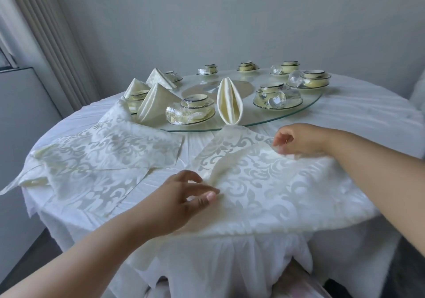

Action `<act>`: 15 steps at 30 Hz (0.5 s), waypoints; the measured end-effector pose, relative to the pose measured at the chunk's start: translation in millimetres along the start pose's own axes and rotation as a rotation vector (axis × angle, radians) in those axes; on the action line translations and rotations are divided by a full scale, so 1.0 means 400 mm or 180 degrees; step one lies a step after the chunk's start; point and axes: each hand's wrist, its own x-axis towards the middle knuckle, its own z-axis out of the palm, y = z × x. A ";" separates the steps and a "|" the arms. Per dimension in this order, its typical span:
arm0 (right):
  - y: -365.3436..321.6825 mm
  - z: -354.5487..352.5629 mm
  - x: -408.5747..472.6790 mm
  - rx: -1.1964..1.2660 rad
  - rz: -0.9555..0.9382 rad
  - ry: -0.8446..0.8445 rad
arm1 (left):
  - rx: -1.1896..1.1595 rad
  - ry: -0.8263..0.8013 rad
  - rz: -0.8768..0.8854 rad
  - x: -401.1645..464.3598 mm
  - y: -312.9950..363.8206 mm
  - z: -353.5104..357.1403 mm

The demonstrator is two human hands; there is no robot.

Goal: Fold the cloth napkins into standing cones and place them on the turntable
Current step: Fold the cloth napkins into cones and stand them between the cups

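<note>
Both hands pinch one damask napkin: left hand, right hand. Four folded napkins stand on the glass turntable.

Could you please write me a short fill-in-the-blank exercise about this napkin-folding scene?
1. Both hands, left hand and right hand, pinch the same patterned ____.
2. The folded napkin stands upright on the ____ turntable.
3. The spare napkins lie unfolded on the person's ____ side.
4. The bowl nearest the upright napkin sits on a ____.

Missing words: napkin; glass; left; plate
</note>
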 end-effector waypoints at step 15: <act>-0.131 -0.020 0.154 0.0771 -0.0008 0.0238 | -0.0769 0.0634 -0.1259 -0.007 -0.119 -0.096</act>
